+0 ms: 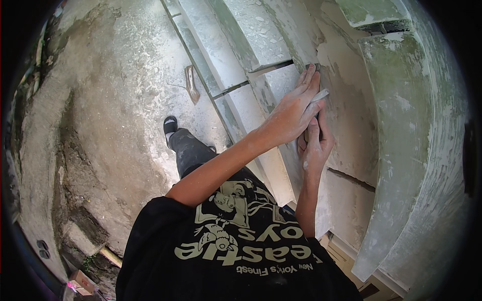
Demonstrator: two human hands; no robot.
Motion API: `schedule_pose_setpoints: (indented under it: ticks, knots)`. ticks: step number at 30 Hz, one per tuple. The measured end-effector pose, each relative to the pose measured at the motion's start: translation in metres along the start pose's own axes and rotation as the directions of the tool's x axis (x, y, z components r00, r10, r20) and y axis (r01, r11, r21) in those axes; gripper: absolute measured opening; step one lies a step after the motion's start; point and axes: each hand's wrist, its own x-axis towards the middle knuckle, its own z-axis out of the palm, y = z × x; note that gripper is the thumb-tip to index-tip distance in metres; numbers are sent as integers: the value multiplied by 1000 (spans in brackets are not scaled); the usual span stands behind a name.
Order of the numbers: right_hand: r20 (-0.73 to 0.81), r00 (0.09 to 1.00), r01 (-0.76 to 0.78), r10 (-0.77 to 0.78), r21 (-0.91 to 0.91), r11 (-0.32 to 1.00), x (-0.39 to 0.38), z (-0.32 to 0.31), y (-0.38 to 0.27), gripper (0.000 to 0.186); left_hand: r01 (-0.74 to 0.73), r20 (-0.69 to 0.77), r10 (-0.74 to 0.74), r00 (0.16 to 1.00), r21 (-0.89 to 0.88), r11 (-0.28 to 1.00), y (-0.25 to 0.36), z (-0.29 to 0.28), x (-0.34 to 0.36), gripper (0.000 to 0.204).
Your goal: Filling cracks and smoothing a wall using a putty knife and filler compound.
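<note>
Pale grey strip (320,95) sits in the left hand (297,109), over the inner face of the curved panel (346,90). Left grip: closed on the strip between thumb and fingers, fingers stretched flat toward the far side, likely to spread pressure along the surface. Right hand (316,148) just nearer, fingers up against the left one, probably bracing it; can't tell if its grip holds anything, palm hidden. Both arms reach right, seemingly because the panel lies on that side of the body.

Outward: right, tall greenish rim (401,115), whitish smears. Left of hands, stepped ledges (226,55); far ledge carries pale flakes (261,30). Farther left, concrete floor (115,100) with brownish curved piece (191,85) beside the ledges, sandalled foot (170,124) nearer. Near left corner: small box (82,282).
</note>
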Motion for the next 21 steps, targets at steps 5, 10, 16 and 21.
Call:
schedule_pose_setpoints:
  ticks: [5, 10, 16, 21]
  knots:
    - [-67, 998, 20, -16, 68, 997, 8, 11, 4, 42, -37, -5, 37, 999, -3, 999, -5, 6, 5, 61]
    - [14, 997, 76, -77, 49, 996, 8, 13, -8, 42, -38, -36, 38, 999, 10, 999, 1, -6, 17, 62]
    - [-30, 998, 44, -47, -83, 996, -2, 1, -6, 42, 34, 7, -34, 999, 3, 999, 3, 4, -3, 62]
    - [-35, 999, -6, 6, 5, 1000, -3, 1, -3, 42, 30, 29, -28, 999, -61, 998, 7, 2, -2, 63]
